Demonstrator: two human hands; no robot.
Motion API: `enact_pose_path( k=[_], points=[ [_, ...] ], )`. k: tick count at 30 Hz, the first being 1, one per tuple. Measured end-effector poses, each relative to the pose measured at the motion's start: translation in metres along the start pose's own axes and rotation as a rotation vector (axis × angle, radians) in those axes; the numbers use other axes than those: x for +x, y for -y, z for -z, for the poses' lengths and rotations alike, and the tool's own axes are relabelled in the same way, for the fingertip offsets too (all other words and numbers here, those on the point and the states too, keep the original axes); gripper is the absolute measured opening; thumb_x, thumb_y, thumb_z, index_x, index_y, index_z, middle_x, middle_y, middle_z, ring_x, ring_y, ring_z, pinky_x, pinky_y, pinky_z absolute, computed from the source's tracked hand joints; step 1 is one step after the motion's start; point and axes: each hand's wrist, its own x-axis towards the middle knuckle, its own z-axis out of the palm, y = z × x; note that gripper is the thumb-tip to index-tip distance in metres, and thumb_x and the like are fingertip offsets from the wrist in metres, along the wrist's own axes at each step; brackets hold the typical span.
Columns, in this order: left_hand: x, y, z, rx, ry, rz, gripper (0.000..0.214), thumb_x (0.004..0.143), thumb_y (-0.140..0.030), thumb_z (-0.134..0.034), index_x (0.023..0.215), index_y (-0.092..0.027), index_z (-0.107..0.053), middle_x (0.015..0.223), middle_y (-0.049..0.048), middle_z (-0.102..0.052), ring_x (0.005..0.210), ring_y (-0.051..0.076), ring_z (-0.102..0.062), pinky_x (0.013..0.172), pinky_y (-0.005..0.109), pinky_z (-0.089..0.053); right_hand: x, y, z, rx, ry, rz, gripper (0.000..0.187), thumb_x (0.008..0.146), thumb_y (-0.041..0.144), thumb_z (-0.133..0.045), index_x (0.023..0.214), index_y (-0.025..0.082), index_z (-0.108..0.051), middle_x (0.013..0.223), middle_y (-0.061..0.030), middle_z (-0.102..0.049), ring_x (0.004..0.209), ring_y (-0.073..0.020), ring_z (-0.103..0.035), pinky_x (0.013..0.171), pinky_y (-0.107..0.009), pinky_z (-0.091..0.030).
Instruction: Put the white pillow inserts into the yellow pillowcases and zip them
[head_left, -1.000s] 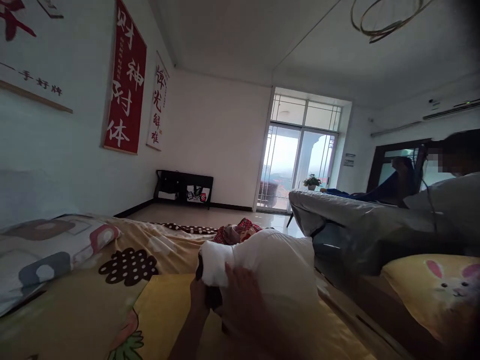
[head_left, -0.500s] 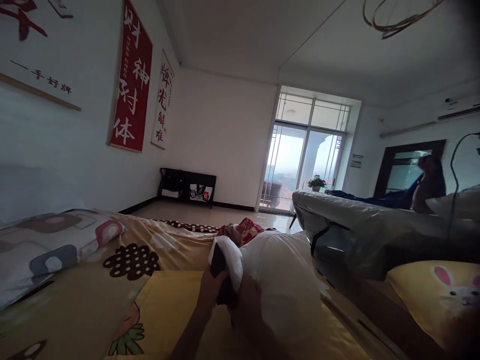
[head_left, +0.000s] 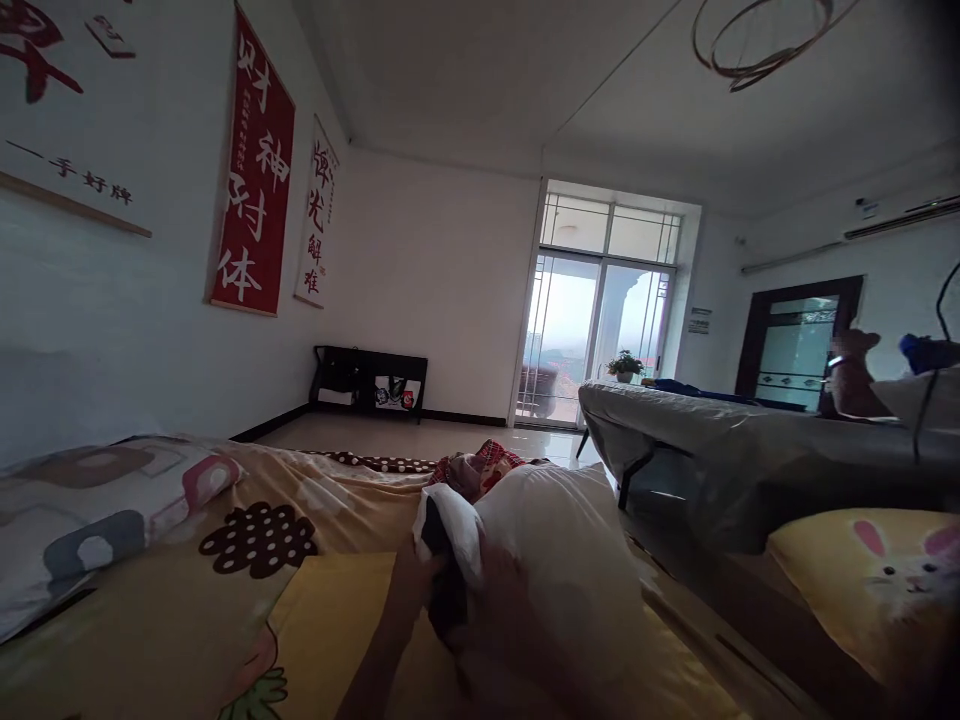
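Note:
A white pillow (head_left: 555, 560) lies on the yellow patterned bedding (head_left: 225, 590) in front of me. My left hand (head_left: 420, 590) is closed on the pillow's near left corner, where the white fabric folds over a dark opening. My right hand (head_left: 502, 625) is a dark shape pressed against the pillow's front just right of that corner; its fingers are too dim to read.
A patterned pillow (head_left: 97, 510) lies at the left and a yellow rabbit-print pillow (head_left: 870, 570) at the right. A grey-covered bed (head_left: 720, 440) stands to the right, with a brown plush toy (head_left: 851, 375) behind it. A red checked cloth (head_left: 480, 465) lies beyond the white pillow.
The person who was bent over the grey bed at right has gone from view. My hands stay at the pillow's corner, and the white fabric has been drawn further over the dark opening.

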Motion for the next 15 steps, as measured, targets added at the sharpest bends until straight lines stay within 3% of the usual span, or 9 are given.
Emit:
enact_pose_path(
  k=[2,6,9,12,14,15],
  points=[
    [0.001,0.0,0.002,0.035,0.019,0.009,0.061,0.043,-0.034,-0.071,0.099,-0.012,-0.06,0.093,0.0108,-0.07,0.093,0.031,-0.064,0.078,0.038,-0.051,0.005,-0.011,0.005,0.054,-0.05,-0.055,0.096,0.062,0.041,-0.071,0.145,0.016,-0.03,0.129,-0.0153,-0.056,0.116,-0.0338,-0.052,0.098,-0.049,-0.038],
    [0.0,-0.006,0.009,0.022,0.134,-0.01,0.061,0.04,-0.027,-0.073,0.098,-0.013,-0.06,0.094,0.0104,-0.071,0.093,0.03,-0.064,0.082,0.037,-0.051,0.021,-0.031,0.034,0.078,-0.248,-0.133,0.054,0.077,0.039,-0.057,0.126,0.017,-0.053,0.119,-0.0142,-0.063,0.109,-0.0306,-0.058,0.095,-0.048,-0.04],
    [-0.003,-0.014,0.017,0.032,0.287,-0.072,0.068,0.041,-0.029,-0.08,0.104,-0.014,-0.058,0.107,0.0118,-0.069,0.103,0.03,-0.061,0.091,0.038,-0.047,0.039,-0.037,0.076,0.076,-0.292,-0.222,0.037,0.079,0.045,-0.053,0.103,0.018,-0.062,0.096,-0.0102,-0.069,0.09,-0.0273,-0.063,0.082,-0.041,-0.046],
    [-0.007,-0.022,0.025,0.108,0.43,-0.122,0.065,0.05,-0.038,-0.084,0.105,-0.017,-0.054,0.11,0.0107,-0.066,0.106,0.029,-0.06,0.091,0.038,-0.047,0.057,-0.035,0.124,0.077,-0.332,-0.289,0.035,0.08,0.053,-0.051,0.088,0.021,-0.063,0.083,-0.0057,-0.069,0.077,-0.0236,-0.062,0.071,-0.034,-0.044],
    [-0.007,-0.026,0.029,0.209,0.425,-0.132,0.064,0.052,-0.04,-0.084,0.103,-0.017,-0.053,0.108,0.0109,-0.066,0.102,0.029,-0.061,0.089,0.038,-0.047,0.066,-0.033,0.155,0.055,-0.366,-0.3,0.038,0.078,0.057,-0.05,0.08,0.022,-0.062,0.076,-0.0045,-0.067,0.072,-0.0221,-0.06,0.065,-0.032,-0.041],
    [-0.005,-0.027,0.03,0.267,0.36,-0.122,0.064,0.052,-0.042,-0.083,0.102,-0.016,-0.053,0.106,0.0119,-0.066,0.1,0.029,-0.061,0.088,0.038,-0.047,0.07,-0.032,0.169,0.036,-0.378,-0.314,0.039,0.077,0.059,-0.05,0.077,0.022,-0.061,0.074,-0.0043,-0.066,0.07,-0.0214,-0.059,0.063,-0.031,-0.039]
  ],
)
